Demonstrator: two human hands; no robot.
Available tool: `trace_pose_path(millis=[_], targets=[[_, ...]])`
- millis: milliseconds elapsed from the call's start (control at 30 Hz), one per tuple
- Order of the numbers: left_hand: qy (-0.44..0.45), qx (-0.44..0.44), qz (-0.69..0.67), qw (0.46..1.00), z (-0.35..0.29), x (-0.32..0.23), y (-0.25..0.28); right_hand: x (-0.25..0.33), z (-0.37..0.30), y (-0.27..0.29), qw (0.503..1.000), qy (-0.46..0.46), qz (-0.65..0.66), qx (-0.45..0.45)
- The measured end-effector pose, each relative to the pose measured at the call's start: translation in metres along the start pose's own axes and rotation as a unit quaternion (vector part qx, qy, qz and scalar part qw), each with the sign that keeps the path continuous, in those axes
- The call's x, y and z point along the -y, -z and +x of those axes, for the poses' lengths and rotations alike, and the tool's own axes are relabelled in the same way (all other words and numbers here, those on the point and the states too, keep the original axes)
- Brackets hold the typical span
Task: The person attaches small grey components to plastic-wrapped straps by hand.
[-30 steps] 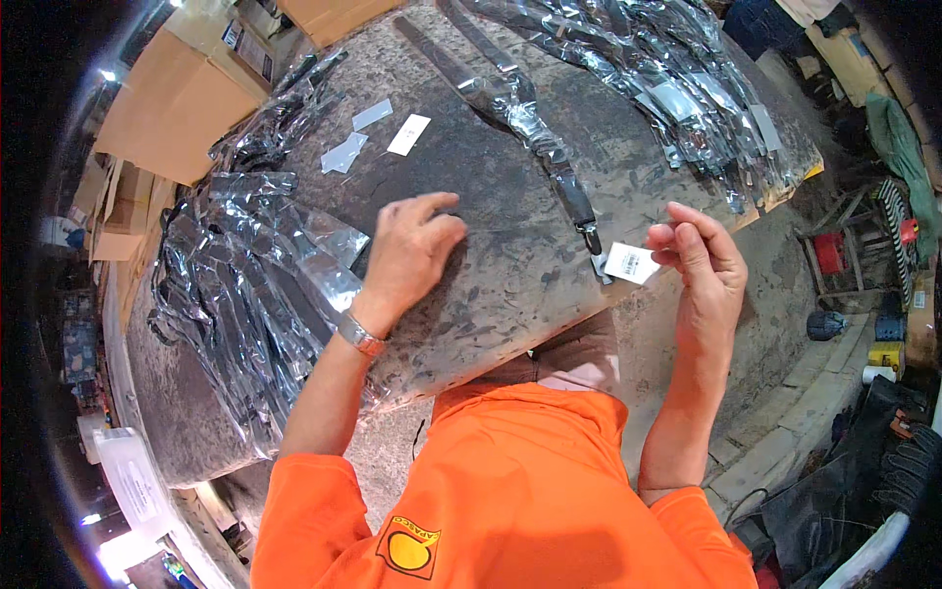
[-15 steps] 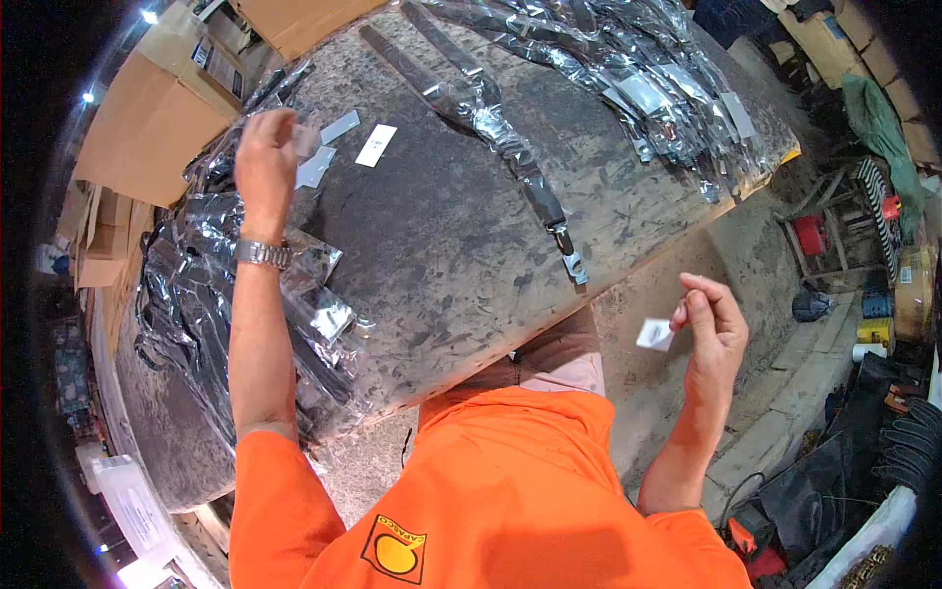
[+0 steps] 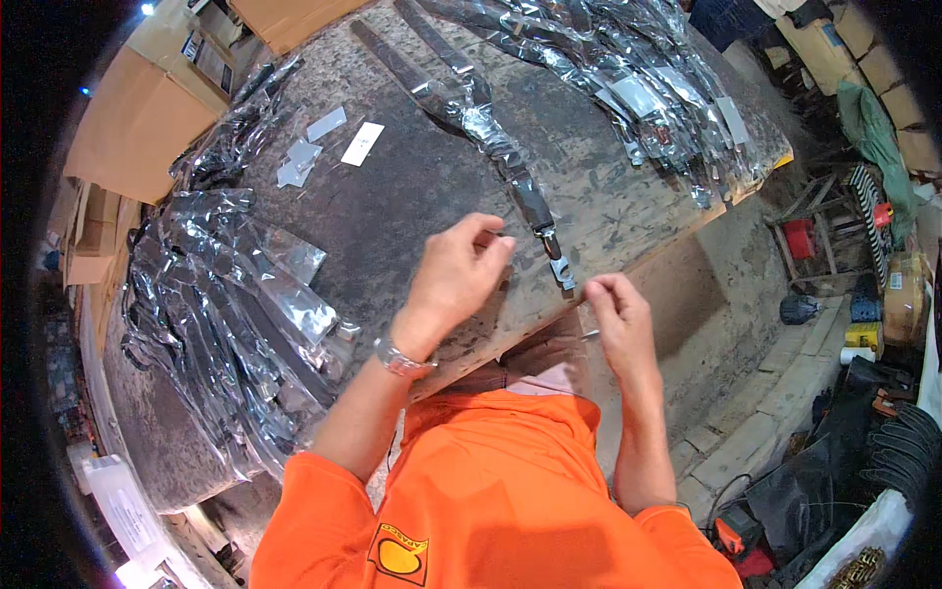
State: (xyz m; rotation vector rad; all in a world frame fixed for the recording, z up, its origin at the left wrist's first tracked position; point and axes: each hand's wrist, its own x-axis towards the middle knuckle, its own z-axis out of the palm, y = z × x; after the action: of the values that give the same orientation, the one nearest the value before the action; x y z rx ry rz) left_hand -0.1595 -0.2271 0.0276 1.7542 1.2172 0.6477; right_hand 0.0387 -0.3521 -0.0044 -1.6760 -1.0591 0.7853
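Observation:
In front of me a long black strap [image 3: 530, 201] in clear plastic lies across the dark table [image 3: 412, 231]. Its silvery buckle end [image 3: 561, 272] is near the table's front edge. My left hand [image 3: 456, 275], with a metal watch on the wrist, is over the table left of the buckle. Its fingers are curled into a pinch, and whatever may be between them is hidden. Just past the edge, right of the buckle, my right hand [image 3: 623, 319] is closed on a small white card [image 3: 591, 335] seen nearly edge-on.
Wrapped black straps are heaped at the left [image 3: 226, 304] and far right [image 3: 657, 98]. Loose grey cards [image 3: 299, 162] and a white card [image 3: 363, 143] lie at the back left, near cardboard boxes [image 3: 137, 128]. A wooden stool [image 3: 810, 236] stands on the floor to the right.
My left hand has come from the cards at the back left toward the buckle end. My right hand has moved left to the table edge, its card now turned edge-on.

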Motion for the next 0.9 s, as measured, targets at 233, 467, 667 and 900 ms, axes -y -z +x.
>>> trace_pose_path(millis=[233,467,667,900], targets=[[0.071,0.034,-0.155,0.985,-0.001,-0.001,-0.028,0.022,0.010,-0.025,0.993,-0.106,-0.040,0.023],[0.098,0.075,-0.367,0.922,0.001,-0.001,-0.032,0.047,-0.004,-0.014,0.963,-0.135,0.203,0.114],[0.126,0.025,-0.438,0.890,0.009,0.013,-0.024,0.034,-0.027,-0.013,0.977,-0.097,0.131,0.141],[0.166,0.069,-0.502,0.846,-0.010,0.014,-0.014,0.035,-0.014,-0.009,0.991,-0.044,0.076,0.100]])
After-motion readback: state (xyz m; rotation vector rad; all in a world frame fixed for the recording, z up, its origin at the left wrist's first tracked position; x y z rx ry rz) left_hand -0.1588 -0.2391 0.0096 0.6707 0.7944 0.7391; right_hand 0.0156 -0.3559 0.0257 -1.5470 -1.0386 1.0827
